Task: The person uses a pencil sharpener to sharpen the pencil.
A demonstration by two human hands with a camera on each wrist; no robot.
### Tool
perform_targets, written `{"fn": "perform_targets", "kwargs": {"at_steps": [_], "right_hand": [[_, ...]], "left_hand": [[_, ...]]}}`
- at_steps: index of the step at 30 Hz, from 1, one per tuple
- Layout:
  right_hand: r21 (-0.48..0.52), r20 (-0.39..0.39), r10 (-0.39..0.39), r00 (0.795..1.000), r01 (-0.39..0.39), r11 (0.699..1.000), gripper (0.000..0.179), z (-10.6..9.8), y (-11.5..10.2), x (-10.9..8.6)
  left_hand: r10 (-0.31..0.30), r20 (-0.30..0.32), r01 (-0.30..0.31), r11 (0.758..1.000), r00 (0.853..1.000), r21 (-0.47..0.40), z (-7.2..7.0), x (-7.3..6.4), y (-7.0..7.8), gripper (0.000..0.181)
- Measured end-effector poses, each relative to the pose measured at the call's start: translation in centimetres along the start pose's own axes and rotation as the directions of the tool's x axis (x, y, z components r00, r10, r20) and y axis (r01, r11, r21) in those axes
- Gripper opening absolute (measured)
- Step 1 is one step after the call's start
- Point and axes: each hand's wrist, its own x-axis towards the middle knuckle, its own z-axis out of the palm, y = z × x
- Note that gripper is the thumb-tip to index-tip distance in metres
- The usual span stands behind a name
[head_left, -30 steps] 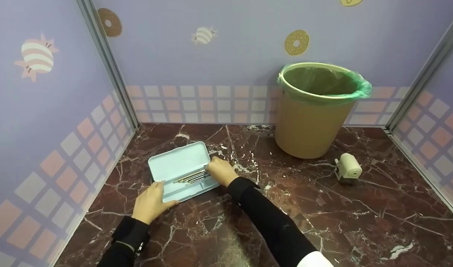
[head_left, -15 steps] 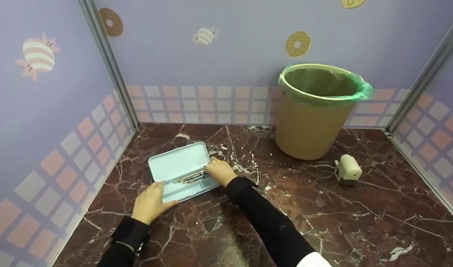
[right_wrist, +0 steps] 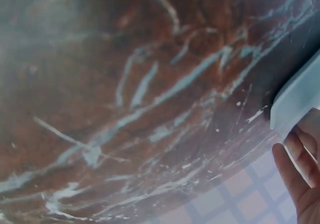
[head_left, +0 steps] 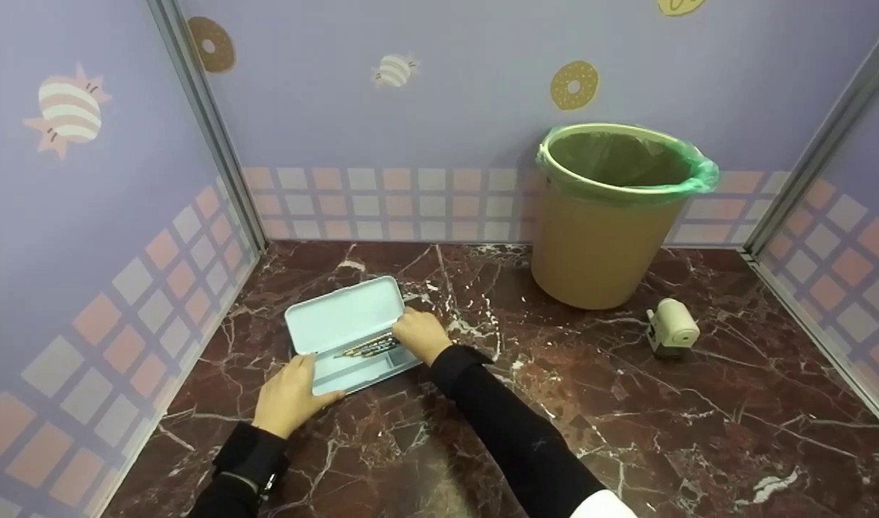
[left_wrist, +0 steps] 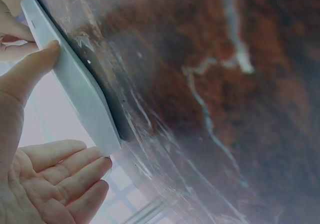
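Note:
A light blue pencil case lies on the marble tabletop with its lid raised at the back. Several striped pencils lie in its rear compartment, their points toward the left. My left hand holds the case's left end, thumb along the front wall and fingers at the side. At the right end, my right hand has its fingers curled over the pencils' back ends, which it hides. In the right wrist view, the right fingers show beside the corner of the case.
A tan trash bin with a green liner stands at the back right. A cream pencil sharpener sits to the right. Small white flecks lie scattered between case and bin. Patterned walls enclose the back and sides.
The pencils have shifted slightly within the case under my right hand, which has moved a little to the left. My left hand keeps its hold.

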Motion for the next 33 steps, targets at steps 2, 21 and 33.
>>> {"fn": "perform_targets", "kwargs": {"at_steps": [2,21,33], "right_hand": [[-0.026,0.035,-0.014,0.999,0.015,1.000,0.020,-0.2,0.2,0.1],[-0.127,0.106,-0.121,0.987,0.134,0.983,0.021,-0.8,0.3,1.4],[-0.190,0.124,-0.188,0.974,0.210,0.959,0.021,-0.9,0.5,1.4]], "left_hand": [[-0.001,0.004,0.001,1.000,1.000,-0.002,0.2,0.1,0.1,0.076],[0.000,0.040,0.000,1.000,0.999,0.008,-0.1,0.4,0.2,0.077],[-0.005,0.059,0.005,1.000,0.998,-0.005,-0.2,0.4,0.1,0.077]]}}
